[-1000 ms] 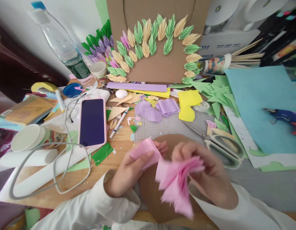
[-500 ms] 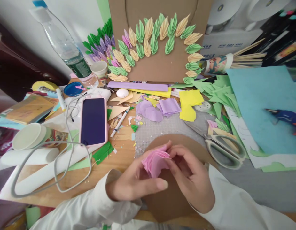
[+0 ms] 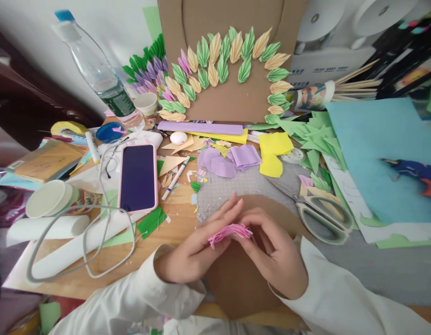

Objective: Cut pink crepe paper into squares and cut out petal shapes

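Note:
A stack of pink paper pieces is held between both hands, its layered edge facing me. My left hand presses it between the thumb below and the straight fingers above. With thumb and bent fingers, my right hand pinches the stack's right end. Beneath the hands lies a round brown cardboard piece, partly covered by them. Scissors with grey handles rest to the right, blades toward the middle. Purple paper petals and yellow paper pieces lie beyond the hands.
A cardboard panel bearing folded green and cream paper leaves stands at the back. On the left are a phone, a looped cable, a tipped paper cup and a bottle. A glue gun lies on blue paper at right.
The pink stack has tipped from showing its broad face to showing its edge. My left thumb has moved under it, and the left fingers have straightened over it. The view shifted slightly.

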A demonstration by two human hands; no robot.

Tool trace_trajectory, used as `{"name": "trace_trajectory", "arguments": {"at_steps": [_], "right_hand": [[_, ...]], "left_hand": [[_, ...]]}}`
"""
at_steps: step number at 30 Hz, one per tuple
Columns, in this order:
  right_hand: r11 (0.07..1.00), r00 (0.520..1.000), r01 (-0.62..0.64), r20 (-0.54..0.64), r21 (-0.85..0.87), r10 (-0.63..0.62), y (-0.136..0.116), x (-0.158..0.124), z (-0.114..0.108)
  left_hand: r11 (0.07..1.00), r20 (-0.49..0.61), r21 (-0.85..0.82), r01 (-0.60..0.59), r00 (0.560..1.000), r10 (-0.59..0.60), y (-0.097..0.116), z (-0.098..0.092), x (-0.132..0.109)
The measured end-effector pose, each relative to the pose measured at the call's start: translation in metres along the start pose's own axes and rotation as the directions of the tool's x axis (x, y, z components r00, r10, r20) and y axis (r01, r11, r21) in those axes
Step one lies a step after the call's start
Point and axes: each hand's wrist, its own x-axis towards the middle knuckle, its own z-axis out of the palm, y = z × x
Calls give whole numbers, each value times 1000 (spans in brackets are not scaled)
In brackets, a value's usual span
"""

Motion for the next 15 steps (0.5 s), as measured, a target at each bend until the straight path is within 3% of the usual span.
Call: {"name": "trace_trajectory", "arguments": {"at_steps": [2, 5, 10, 12, 15], "right_hand": [[1000, 1000, 0, 21, 5, 0, 2, 4, 0], [999, 999, -40, 12, 6, 40, 7, 8, 1], [997, 997, -67, 30, -27, 68, 12, 9, 2], [997, 997, -69, 22, -32, 69, 11, 9, 1], [998, 998, -61, -4, -11, 61, 8, 9, 0]], "left_hand": [[990, -75, 132, -55, 995, 65, 2, -2, 2], [919, -197, 370, -140, 954, 225, 2, -5, 4], [736, -60, 629, -250, 928, 367, -4, -7, 1], [745, -80, 638, -192, 947, 312, -3, -4, -2], [833, -226, 551, 47, 969, 95, 10, 0, -4]]}}
